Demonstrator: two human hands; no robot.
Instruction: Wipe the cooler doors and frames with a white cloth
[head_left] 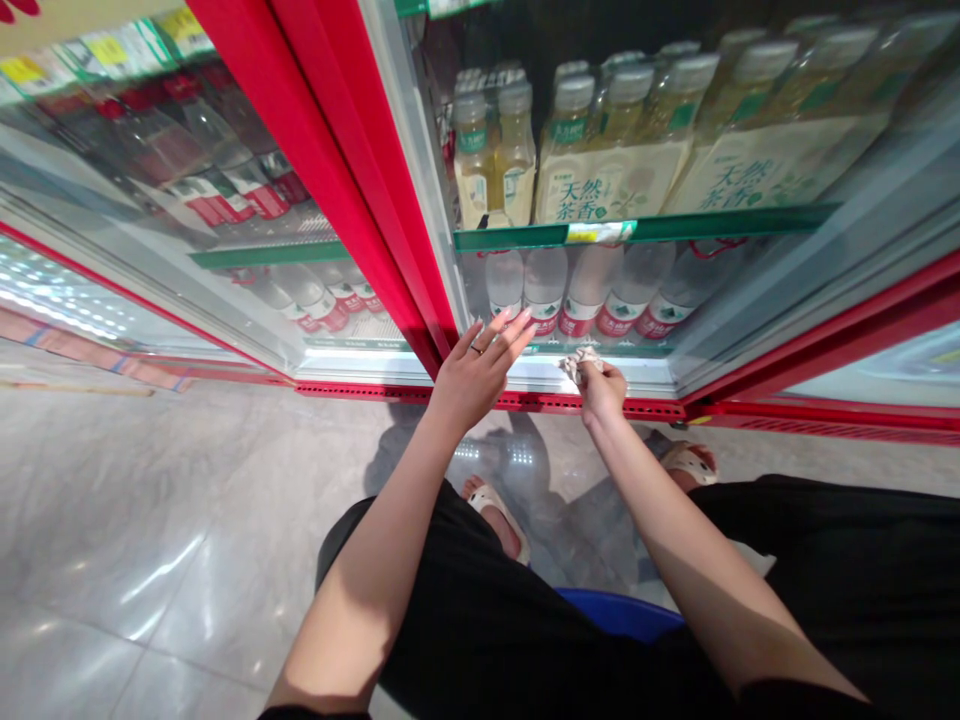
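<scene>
My left hand, a ring on one finger, is stretched out with its fingers extended beside the red cooler frame. Its fingertips overlap the lower row of water bottles from my viewpoint; whether they touch anything I cannot tell. In my right hand is a crumpled, whitish cloth or tissue, pinched between the fingers. That wad is at the white bottom sill of the cooler, just in front of the bottles with red and white labels.
Above a green shelf edge stand several bottles of pale yellow tea. More bottles are behind the left cooler section. A red vented strip borders the grey tiled floor. Below me is part of a blue object.
</scene>
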